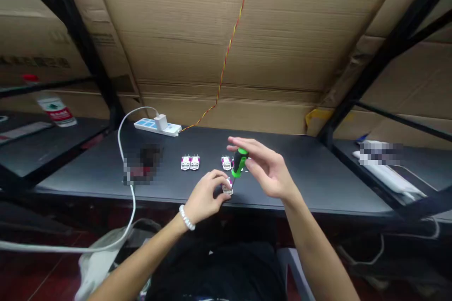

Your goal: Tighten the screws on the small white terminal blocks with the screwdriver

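Observation:
My left hand (206, 197) is closed on a small white and pink part (228, 186) near the front edge of the dark bench (310, 174). My right hand (264, 167) grips a screwdriver with a green and black handle (240, 162), held upright, its tip down on the part. Two more such parts (190, 162) lie side by side on the bench to the left. Another one (226, 162) sits just behind the screwdriver. A white bead bracelet is on my left wrist.
A white power strip (157, 126) with a plugged charger lies at the back left; its white cable (125, 160) runs off the front edge. A red-yellow twisted wire (229, 47) hangs down the cardboard wall. Black frame posts stand left and right. A blurred dark item (143, 164) sits on the bench at left.

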`<state>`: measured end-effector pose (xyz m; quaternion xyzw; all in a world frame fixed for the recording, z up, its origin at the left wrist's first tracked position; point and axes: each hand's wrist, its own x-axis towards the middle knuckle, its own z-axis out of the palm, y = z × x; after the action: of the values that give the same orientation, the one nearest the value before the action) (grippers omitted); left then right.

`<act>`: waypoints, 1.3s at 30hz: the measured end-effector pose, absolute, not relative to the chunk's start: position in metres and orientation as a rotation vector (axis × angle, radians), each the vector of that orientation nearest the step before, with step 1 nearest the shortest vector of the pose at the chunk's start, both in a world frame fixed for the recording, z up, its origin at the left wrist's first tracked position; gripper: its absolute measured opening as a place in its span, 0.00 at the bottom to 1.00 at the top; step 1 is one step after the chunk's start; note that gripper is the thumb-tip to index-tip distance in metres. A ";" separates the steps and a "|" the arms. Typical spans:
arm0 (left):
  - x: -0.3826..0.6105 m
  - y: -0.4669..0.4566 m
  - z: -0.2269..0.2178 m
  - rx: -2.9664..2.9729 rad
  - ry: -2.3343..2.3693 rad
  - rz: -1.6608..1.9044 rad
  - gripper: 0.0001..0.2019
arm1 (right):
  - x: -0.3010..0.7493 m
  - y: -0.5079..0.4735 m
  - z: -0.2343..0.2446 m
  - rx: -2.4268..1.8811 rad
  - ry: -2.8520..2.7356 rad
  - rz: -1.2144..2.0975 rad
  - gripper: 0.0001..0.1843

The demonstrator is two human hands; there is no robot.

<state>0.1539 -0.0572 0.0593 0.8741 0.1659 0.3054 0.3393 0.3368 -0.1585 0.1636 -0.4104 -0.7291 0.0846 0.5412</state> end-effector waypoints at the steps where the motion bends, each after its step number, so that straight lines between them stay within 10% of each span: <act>1: 0.154 -0.057 0.059 2.278 0.431 0.799 0.08 | 0.337 -0.159 0.164 -0.958 -1.725 0.237 0.23; 20: 0.154 -0.057 0.059 2.293 0.438 0.795 0.07 | 0.332 -0.147 0.150 -1.086 -1.555 -0.334 0.18; 26: 0.154 -0.058 0.061 2.292 0.440 0.790 0.07 | 0.329 -0.145 0.147 -1.000 -1.493 0.194 0.19; 32: 0.154 -0.058 0.060 2.298 0.434 0.787 0.07 | 0.332 -0.136 0.153 -1.054 -1.464 -0.383 0.12; 39: 0.154 -0.059 0.062 2.289 0.454 0.781 0.08 | 0.337 -0.151 0.156 -1.030 -1.672 0.122 0.21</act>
<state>0.1543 -0.0590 0.0621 0.8767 0.1741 0.2992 0.3339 0.3369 -0.1509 0.1556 -0.4356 -0.7077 0.0518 0.5538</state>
